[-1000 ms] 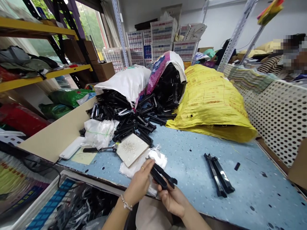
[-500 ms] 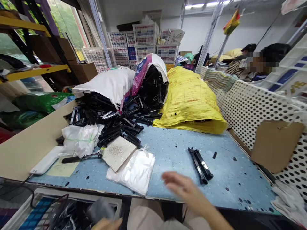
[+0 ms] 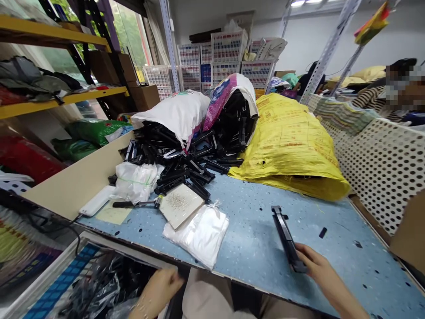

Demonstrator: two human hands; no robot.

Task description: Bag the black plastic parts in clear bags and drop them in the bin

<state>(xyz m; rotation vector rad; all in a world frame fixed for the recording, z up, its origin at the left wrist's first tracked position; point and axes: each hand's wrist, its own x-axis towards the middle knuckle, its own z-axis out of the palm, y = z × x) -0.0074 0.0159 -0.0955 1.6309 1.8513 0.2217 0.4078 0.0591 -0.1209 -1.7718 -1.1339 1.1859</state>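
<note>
Right hand (image 3: pixel 314 264) moved to four o'clock; black pieces (image 3: pixel 286 239) there now gripped, no longer loose. Left hand (image 3: pixel 161 285) at seven o'clock, curled, contents unclear.

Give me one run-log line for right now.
right hand: touching near end of black part, grip unclear | left hand: fingers curled, over crate | black part: on table

Location type: workshop. Indicators: bulk black parts (image 3: pixel 187 166) spill from a white sack (image 3: pixel 177 110) onto the blue tabletop (image 3: pixel 247 239), beside a yellow sack (image 3: pixel 292 144). A black-handled tool (image 3: pixel 123 204) and flat white plastic bags (image 3: pixel 204 235) lie nearer the front edge. Plastic crates (image 3: pixel 229 46) stand stacked behind. Yellow shelves (image 3: pixel 96 95) line the left side; a person in stripes (image 3: pixel 367 97) occupies the far right.
</note>
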